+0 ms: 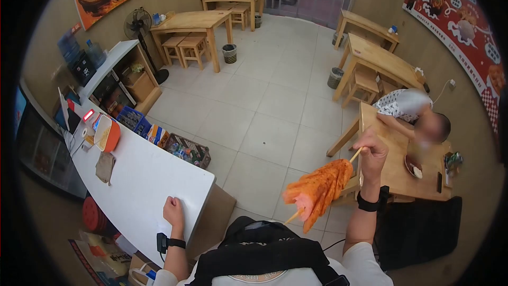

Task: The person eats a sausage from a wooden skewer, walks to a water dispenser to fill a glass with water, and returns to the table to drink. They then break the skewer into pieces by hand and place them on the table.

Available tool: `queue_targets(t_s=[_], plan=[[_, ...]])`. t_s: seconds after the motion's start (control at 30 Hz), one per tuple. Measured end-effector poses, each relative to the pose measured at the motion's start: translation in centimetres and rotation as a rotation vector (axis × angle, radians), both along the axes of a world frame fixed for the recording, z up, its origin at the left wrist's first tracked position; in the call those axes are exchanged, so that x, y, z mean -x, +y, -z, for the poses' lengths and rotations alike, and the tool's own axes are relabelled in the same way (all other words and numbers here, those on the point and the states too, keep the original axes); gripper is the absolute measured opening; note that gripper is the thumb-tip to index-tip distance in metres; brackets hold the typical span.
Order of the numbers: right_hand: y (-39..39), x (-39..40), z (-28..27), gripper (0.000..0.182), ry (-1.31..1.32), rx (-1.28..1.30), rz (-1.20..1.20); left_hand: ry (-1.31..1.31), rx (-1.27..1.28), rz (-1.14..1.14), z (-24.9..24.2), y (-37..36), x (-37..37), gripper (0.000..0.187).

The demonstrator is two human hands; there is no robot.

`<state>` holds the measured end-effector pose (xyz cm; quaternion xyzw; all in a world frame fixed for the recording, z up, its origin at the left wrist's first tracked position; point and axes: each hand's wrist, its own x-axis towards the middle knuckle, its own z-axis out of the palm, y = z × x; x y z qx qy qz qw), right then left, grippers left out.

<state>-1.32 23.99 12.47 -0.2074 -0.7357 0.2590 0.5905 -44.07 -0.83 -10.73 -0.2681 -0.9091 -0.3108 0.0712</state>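
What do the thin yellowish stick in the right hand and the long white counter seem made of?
Thin yellowish stick: probably bamboo or wood, apparently unpainted, from its pale natural tone. Long white counter: perhaps laminate or painted board, from its smooth, even top; I cannot tell which.

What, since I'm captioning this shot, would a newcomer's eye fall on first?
Probably the big reddish-orange skewered food, held up by its stick in the right hand, below and right of the picture's centre. Next come the large red poster at the upper right and the orange container near the far end of the white counter on the left.
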Motion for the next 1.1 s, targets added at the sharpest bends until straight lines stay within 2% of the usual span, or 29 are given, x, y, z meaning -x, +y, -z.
queue_targets(t_s=[0.47, 0.67, 0.73, 0.8, 0.93, 1.03, 1.1], plan=[[-1.7, -2.6, -0.5, 0.030, 0.067, -0.037, -0.107, -0.008, 0.040, -0.012, 0.8, -0.2, 0.1, 0.026], [-2.0, -5.0, -0.8, 0.027, 0.012, -0.071, 0.051, -0.040, -0.015, -0.007, 1.7, -0.3, 0.5, 0.027], [-2.5, -6.0, -0.8, 0.024, -0.011, -0.006, 0.106, -0.051, -0.021, 0.012, 2.2, -0.7, 0.4, 0.027], [-2.3, -7.2, -0.7, 0.022, -0.054, -0.014, 0.156, -0.167, -0.153, 0.039, 2.8, -0.4, -0.1, 0.028], [-2.4, -9.4, -1.0, 0.013, -0.194, -0.025, 0.352, -0.011, -0.018, 0.137, 2.6, 0.8, -2.3, 0.029], [-3.1, -10.8, -1.1, 0.010, -0.285, 0.013, 0.505, -0.094, -0.040, 0.095, 1.7, 1.3, -2.6, 0.028], [-3.5, -12.1, -0.7, 0.011, -0.312, 0.000, 0.524, -0.102, -0.038, 0.107, 1.8, 1.2, -2.5, 0.028]])
